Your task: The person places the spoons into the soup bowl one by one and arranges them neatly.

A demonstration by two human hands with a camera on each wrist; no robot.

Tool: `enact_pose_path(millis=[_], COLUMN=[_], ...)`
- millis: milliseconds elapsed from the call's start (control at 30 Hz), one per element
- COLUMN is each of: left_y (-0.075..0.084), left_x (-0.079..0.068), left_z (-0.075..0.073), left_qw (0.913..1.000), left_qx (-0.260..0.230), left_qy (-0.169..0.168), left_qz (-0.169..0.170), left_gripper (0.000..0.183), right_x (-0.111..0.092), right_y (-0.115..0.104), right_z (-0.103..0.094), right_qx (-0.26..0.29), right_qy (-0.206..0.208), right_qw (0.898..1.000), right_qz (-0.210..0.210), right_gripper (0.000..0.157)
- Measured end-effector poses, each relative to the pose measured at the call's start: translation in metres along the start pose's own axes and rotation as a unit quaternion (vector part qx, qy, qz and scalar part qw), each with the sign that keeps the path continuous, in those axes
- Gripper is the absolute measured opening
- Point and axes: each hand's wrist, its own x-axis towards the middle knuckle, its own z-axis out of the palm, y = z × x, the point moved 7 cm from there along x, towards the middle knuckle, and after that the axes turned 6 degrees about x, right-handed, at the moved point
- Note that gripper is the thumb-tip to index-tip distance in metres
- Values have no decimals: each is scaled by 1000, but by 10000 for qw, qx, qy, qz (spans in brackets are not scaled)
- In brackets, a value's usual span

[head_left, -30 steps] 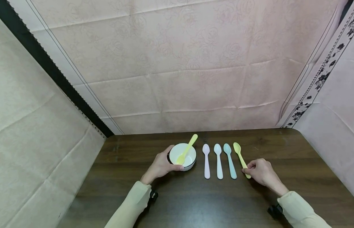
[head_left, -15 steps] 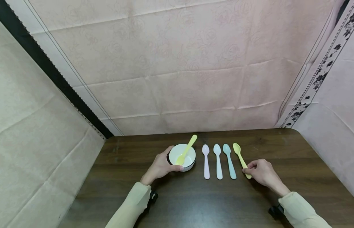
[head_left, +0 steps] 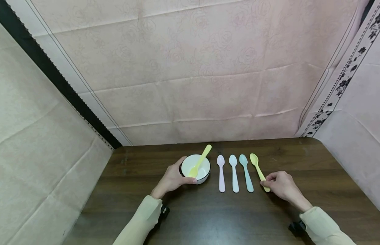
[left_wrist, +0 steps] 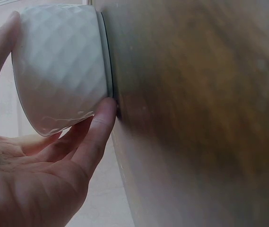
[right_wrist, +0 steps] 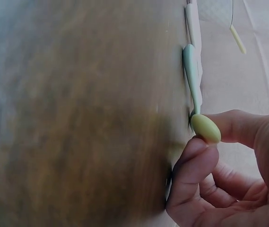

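A white bowl (head_left: 188, 164) with a dark rim stands on the table, and my left hand (head_left: 172, 177) grips its left side. In the left wrist view the bowl (left_wrist: 61, 56) shows a diamond-textured wall between the thumb and fingers. Leaning in it is a yellow-green spoon (head_left: 202, 159), handle over the far rim. My right hand (head_left: 281, 185) pinches the handle end of another yellow-green spoon (head_left: 259, 171), which lies at the right end of a row. The right wrist view shows that handle's rounded end (right_wrist: 206, 128) between thumb and fingertips.
Between the bowl and the right hand lie a lilac spoon (head_left: 221, 173), a pale bluish-white spoon (head_left: 234, 174) and a teal spoon (head_left: 246, 174), handles toward me. The dark wooden table (head_left: 208, 217) ends at a pale patterned cloth (head_left: 202, 102) hanging behind.
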Motion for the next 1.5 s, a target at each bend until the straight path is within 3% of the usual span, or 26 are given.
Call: enact_pose_path(millis=[700, 1200, 1500], left_y=[2, 1, 0], left_x=[2, 0, -1], left_z=[-2, -1, -1], left_qw=[10000, 10000, 10000], left_qx=[-5, -13, -47], left_qy=[58, 68, 30], left_qz=[61, 3, -20], left_gripper=[108, 108, 110], right_x=[-6, -16, -18], right_y=[-4, -25, -37], right_z=[-7, -10, -10], right_qx=[192, 242, 365], right_qy=[-9, 258, 244], right_qw=[9998, 9988, 9985], right_qz=[30, -343, -335], right_gripper=[25, 19, 20])
